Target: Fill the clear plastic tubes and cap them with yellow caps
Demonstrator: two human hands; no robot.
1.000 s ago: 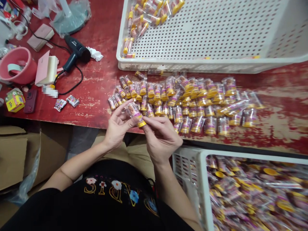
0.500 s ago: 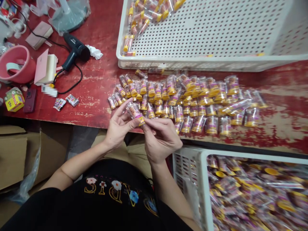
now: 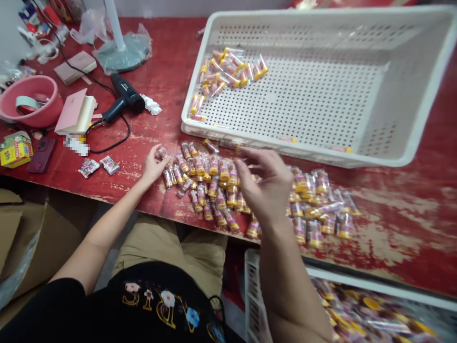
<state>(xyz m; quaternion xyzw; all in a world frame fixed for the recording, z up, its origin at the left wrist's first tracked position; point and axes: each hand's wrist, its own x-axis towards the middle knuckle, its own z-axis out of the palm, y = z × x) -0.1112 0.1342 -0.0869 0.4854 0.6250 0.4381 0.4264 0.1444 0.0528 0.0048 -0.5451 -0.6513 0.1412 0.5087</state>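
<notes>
A pile of small clear-wrapped tubes with yellow caps (image 3: pixel 257 195) lies along the front of the red table (image 3: pixel 392 228). My left hand (image 3: pixel 153 166) rests at the pile's left end, fingers pinched on one small tube (image 3: pixel 161 152) that touches the table. Above the middle of the pile hovers my right hand (image 3: pixel 266 183), slightly blurred, its fingers spread and nothing in them.
A white perforated basket (image 3: pixel 421 128) behind the pile holds several tubes in its far left corner. A second white crate (image 3: pixel 252 281) full of tubes sits below the table edge at my right. To the left lie a black heat gun (image 3: pixel 123 101), pink bowl (image 3: pixel 30 102), pink box (image 3: pixel 73 112) and phone (image 3: pixel 41 155).
Both hands left the spot in front of my body and reached onto the table. The tube went left with my left hand; my right hand let go and opened. The camera tilted up.
</notes>
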